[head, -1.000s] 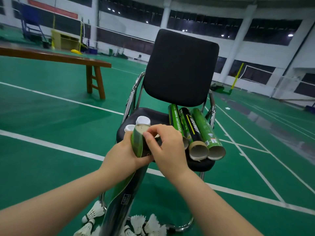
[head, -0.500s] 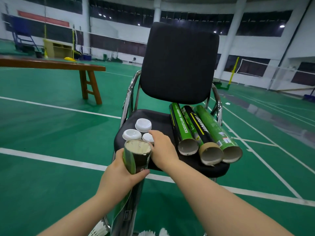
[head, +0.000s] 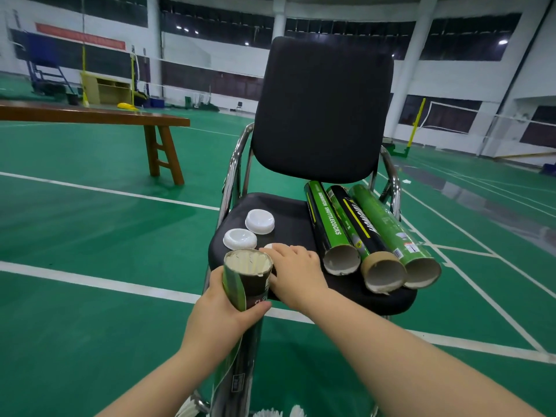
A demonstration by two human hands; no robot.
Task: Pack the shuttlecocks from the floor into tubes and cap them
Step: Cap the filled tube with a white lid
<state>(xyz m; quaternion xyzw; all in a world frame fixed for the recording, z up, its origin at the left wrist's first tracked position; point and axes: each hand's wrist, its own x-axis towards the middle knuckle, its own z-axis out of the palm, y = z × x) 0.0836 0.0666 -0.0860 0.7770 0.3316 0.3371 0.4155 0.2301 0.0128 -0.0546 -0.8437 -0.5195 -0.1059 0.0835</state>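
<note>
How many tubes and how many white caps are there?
Tubes: 4 (held tube in the left hand; left tube, middle tube, right tube lying on the chair).
White caps: 3 (far cap, near cap, third cap under the right hand).
Total: 7.

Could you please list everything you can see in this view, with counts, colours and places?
black padded chair: one, black, centre of the court.
open cardboard tubes: three, green and black, lying on the seat's right.
white plastic caps: three, white, seat's left; one partly covered.
filled cardboard tube: one, green and black, held before the seat.
white feather shuttlecocks: several, white, floor at bottom edge.
brown wooden bench: one, brown, left background.
hands: left hand grips the filled cardboard tube; right hand covers one cap.
</note>
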